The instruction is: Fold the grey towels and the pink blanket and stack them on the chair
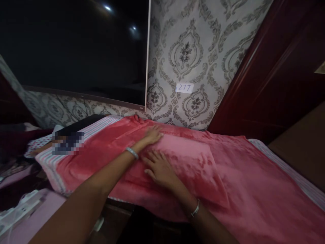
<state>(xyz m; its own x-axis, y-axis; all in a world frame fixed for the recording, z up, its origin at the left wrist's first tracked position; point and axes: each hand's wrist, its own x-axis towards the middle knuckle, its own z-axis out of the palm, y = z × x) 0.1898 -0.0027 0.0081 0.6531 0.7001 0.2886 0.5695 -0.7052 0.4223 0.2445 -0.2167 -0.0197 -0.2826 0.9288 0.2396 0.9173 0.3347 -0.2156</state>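
A pink-red plush blanket (256, 183) is spread over a long surface in front of me. A rectangular piece of the same plush cloth (188, 145) lies flat on it, one end towards my hands. My left hand (153, 134) rests on the cloth towards the wall, palm down and fingers spread. Nearer to me, my right hand (161, 171) lies on the cloth, also palm down with fingers apart. Neither hand grips anything. The nap shows lighter and darker smears around both hands.
A striped cloth (52, 161) shows under the blanket's left end. A large dark television screen (76, 47) hangs on the patterned wall (185, 40), beside a paper label (184, 88) reading 277. A dark red door (254, 91) stands at the right. A white power strip (19, 210) lies lower left.
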